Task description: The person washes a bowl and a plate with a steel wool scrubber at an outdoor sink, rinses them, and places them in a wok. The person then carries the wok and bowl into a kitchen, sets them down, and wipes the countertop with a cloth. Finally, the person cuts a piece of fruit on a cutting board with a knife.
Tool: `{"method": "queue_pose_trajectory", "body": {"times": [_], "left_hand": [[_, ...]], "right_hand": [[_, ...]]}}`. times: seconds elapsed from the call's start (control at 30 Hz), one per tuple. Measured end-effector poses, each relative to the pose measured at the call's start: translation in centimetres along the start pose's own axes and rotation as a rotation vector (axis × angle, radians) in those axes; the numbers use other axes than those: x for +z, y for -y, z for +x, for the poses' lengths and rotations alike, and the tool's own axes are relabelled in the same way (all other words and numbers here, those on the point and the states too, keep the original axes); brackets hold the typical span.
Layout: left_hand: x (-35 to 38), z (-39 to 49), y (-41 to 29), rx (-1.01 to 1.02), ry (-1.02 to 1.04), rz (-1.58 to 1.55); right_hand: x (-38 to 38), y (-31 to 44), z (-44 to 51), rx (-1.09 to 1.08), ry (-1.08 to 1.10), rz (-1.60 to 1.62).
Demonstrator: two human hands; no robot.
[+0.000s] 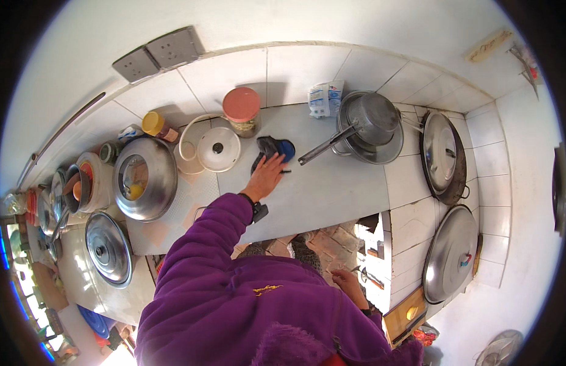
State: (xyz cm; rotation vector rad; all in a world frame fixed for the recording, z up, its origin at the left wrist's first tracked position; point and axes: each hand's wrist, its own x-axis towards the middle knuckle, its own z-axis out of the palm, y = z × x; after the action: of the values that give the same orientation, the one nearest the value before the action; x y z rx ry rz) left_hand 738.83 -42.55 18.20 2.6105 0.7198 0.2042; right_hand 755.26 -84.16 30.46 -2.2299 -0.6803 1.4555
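My left hand [267, 173] lies palm down on a bunched dark cloth [276, 148] with a blue patch, on the grey countertop [305, 183]. Its fingers spread over the cloth, and whether they grip it does not show. A dark band with a watch-like piece [260, 212] circles that wrist. Just left of the hand is a white pan lid [219, 149] with a black knob. Behind the cloth stands a jar with a pink lid [241, 107]. My right hand [349, 282] hangs low beside my body, beyond the counter's front edge; its fingers look partly curled.
A dark saucepan [374, 116] rests upside down on a metal pot at the right, its handle pointing at the cloth. Farther right are a lidded wok [443, 155] and a large domed lid [452, 254]. A metal basin-like lid [145, 180] and a yellow-capped jar [157, 124] stand left.
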Motion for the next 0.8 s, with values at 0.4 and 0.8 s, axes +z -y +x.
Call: {"method": "queue_pose_trajectory", "body": {"times": [0.4, 0.8], "left_hand": [[-0.6, 15.2, 5.3, -0.325, -0.09, -0.142], [-0.2, 0.3, 2.0, -0.075, 0.072, 0.17]], "right_hand": [[-5.9, -8.1, 1.3, 0.068, -0.019, 0.065], [-3.9, -7.7, 1.5, 0.037, -0.038, 0.146]]}}
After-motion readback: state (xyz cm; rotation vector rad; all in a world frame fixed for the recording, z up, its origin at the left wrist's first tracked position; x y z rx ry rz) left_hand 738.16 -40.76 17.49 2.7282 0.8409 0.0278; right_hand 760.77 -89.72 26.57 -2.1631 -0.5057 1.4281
